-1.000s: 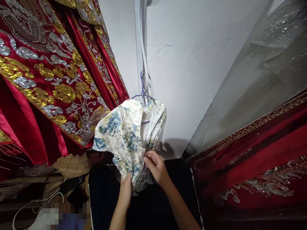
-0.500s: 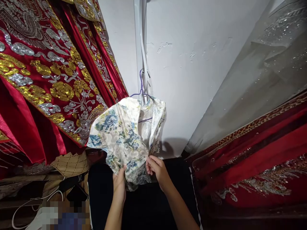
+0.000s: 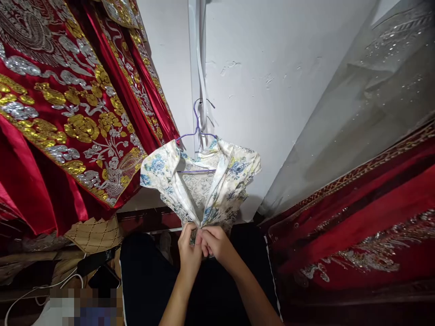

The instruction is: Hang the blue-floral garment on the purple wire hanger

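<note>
Item: small cream satin garment printed with blue and yellow-green flowers (image 3: 234,170), short-sleeved, open down the front; hung on a thin purple wire hanger (image 3: 196,131) whose hook catches at a white strip running down the white plaster wall (image 3: 288,90); it hangs at centre frame, against the wall, so that both sleeves spread and the pale brocade lining shows between the front edges; the hanging frees both hands for the front opening.

Left hand (image 3: 189,252): raised from below, forearm near upright, fingers curled and pinched on the left front edge at the bottom of the opening.

Right hand (image 3: 215,242): forearm entering from lower right on a slant, knuckles toward the camera, fingertips closed on the right front edge; the two hands meet, touching one another, and draw the two edges into a point, which pulls the fabric taut into a V from the shoulders; what fastening lies between the fingers is hidden.

Surroundings: red satin robe with gold and silver floral embroidery (image 3: 68,117), hanging just left of the garment and touching its sleeve; red embroidered cloth under clear plastic cover (image 3: 356,217) at right; tan quilted fabric (image 3: 93,233) low at left; white cable (image 3: 41,290) beneath it; dark cloth (image 3: 146,280) below the hands.
</note>
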`<state>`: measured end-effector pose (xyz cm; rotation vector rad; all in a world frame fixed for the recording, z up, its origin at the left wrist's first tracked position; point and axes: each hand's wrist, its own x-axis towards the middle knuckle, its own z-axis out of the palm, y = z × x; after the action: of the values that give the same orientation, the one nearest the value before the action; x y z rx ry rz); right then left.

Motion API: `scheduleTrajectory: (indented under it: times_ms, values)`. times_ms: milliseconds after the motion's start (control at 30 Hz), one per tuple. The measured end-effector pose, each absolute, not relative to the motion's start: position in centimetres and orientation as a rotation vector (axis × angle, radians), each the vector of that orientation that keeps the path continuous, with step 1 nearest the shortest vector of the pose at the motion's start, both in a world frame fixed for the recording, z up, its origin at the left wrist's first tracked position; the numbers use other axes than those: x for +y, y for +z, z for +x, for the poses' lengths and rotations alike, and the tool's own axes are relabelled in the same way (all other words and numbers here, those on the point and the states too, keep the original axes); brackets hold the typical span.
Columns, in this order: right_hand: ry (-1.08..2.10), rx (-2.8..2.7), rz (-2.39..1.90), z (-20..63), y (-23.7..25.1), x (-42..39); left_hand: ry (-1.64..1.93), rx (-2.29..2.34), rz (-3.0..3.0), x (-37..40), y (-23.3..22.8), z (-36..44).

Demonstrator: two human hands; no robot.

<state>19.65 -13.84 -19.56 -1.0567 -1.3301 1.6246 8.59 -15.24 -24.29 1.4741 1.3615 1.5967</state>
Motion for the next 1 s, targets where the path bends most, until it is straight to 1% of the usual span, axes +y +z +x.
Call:
scheduleTrajectory:
  times_ms: [133, 200, 333, 400, 467, 533, 600, 700, 800, 867, 933, 1000]
  values:
    - [1.517, -1.276, -1.062, 20.6, -16.6, -11.5, 1.544, 1.318, 1.483, -15.5, -24.6, 8.7]
    - [1.435, -1.257, -1.036, 20.8, -13.6, -9.4, 1.530, 1.347, 1.475, -15.6, -25.2, 9.0]
    - [1.278, -1.216, -0.898, 20.3, -6.2, -5.3, 1.470, 1.363, 1.492, -15.4, -26.8, 9.6]
    - [1.229, -1.189, -0.835, 19.8, -3.5, -4.2, 1.448, 1.351, 1.512, -15.2, -27.6, 9.8]
    - [1.207, -1.196, -0.813, 19.5, -2.4, -4.0, 1.439, 1.339, 1.512, -14.8, -27.8, 9.9]
    - [1.189, -1.250, -0.812, 19.3, -2.9, -4.4, 1.427, 1.313, 1.492, -14.1, -26.9, 9.6]
    - [1.163, -1.305, -0.803, 19.4, -4.3, -5.0, 1.445, 1.289, 1.461, -12.9, -24.5, 9.0]
    - [1.143, -1.346, -0.793, 19.8, -5.6, -5.9, 1.589, 1.230, 1.483, -10.3, -18.3, 7.9]
    - [1.106, -1.378, -0.811, 20.2, -4.9, -6.9, 1.851, 1.079, 1.732, -7.9, -10.9, 7.1]
    - [1.065, -1.405, -0.812, 20.4, -4.1, -7.3, 1.836, 1.079, 1.971, -7.0, -7.0, 7.0]
    - [1.019, -1.409, -0.801, 20.4, -4.0, -6.9, 1.798, 1.120, 2.152, -6.7, -4.5, 7.3]
    - [0.990, -1.398, -0.802, 20.3, -5.0, -5.9, 1.827, 1.158, 2.263, -6.7, -3.2, 7.3]
